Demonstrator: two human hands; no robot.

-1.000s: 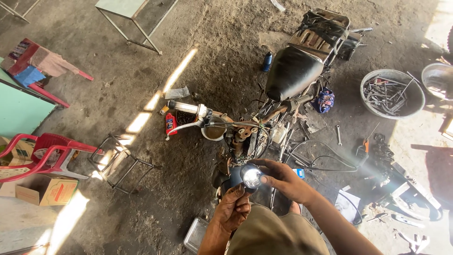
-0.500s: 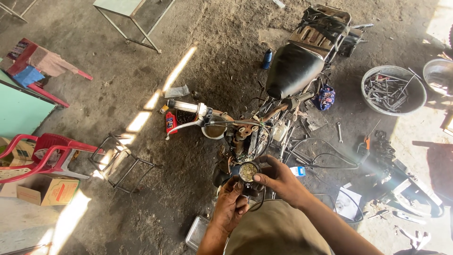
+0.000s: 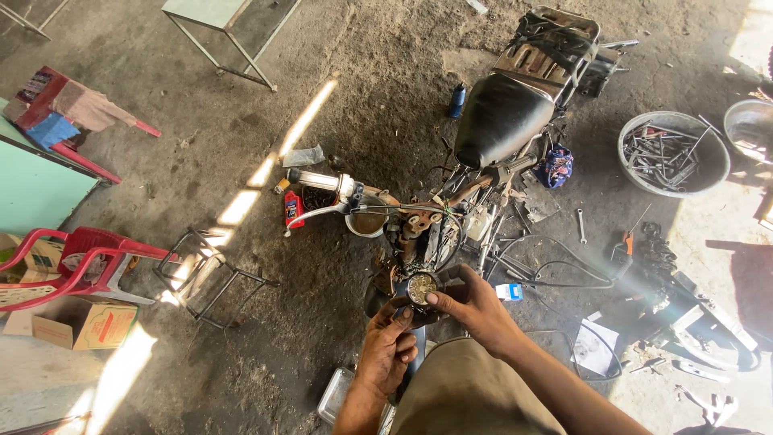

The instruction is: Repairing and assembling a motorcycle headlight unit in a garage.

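Both hands are on the round headlight unit (image 3: 421, 287) at the front of a stripped-down motorcycle (image 3: 451, 217), low in the middle of the shot. The right hand (image 3: 475, 310) has its grip clamped around the headlight's edge, thumb laid across the rim right next to the lens. The left hand (image 3: 388, 352) sits just below it, fingers curled and touching the underside of the housing, but I can't tell if that grip is actually closed on it or just resting there.

The bike's black seat (image 3: 501, 119) points away up the frame, and the chrome handlebar (image 3: 326, 181) sticks out left, with a small red bottle (image 3: 293, 206) on the dirt floor (image 3: 241, 322) just beside it. A metal basin (image 3: 673, 153) full of tools sits well off to the right, and a red plastic chair (image 3: 76, 258) is over on the left.
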